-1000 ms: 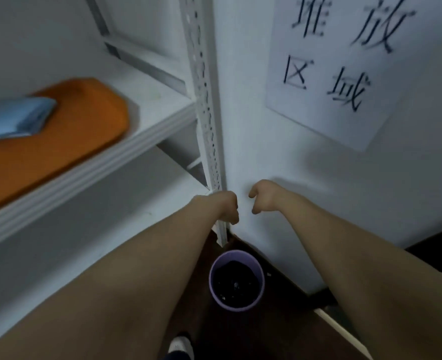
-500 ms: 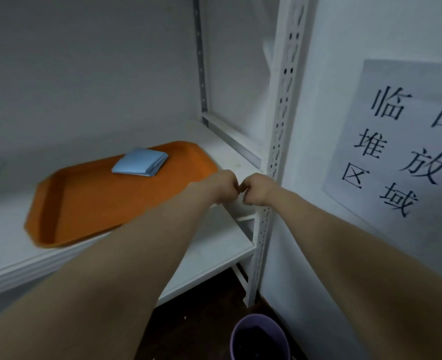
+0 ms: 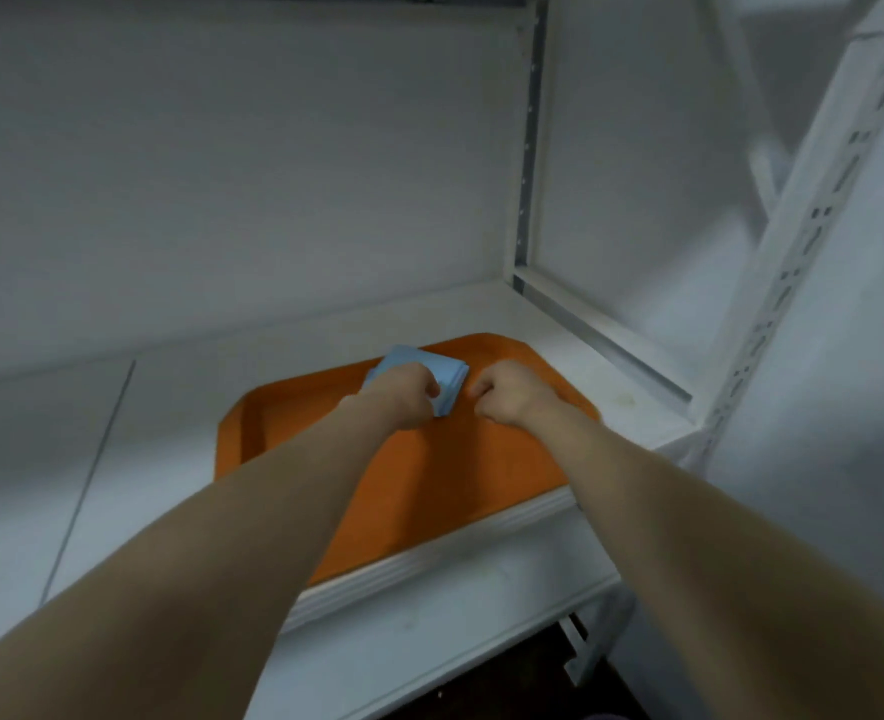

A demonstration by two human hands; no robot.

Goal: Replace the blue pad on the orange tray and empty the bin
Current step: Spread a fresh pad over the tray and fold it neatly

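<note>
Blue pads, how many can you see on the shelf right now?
1. The folded blue pad lies at the far end of the orange tray, partly covered by the left hand. Others beneath it can't be ruled out.

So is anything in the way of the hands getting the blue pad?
No, nothing visible is. The left hand is already right at the blue pad on the orange tray, and the right hand is just beside it.

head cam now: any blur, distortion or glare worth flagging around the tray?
Head view: dim, flat light, no glare; soft motion blur throughout, worst on the perforated shelf upright. Wide-angle bends the shelf edge and stretches the forearms. Blue pad and orange tray stay readable; left hand partly covers the pad, right hand beside it.
</note>
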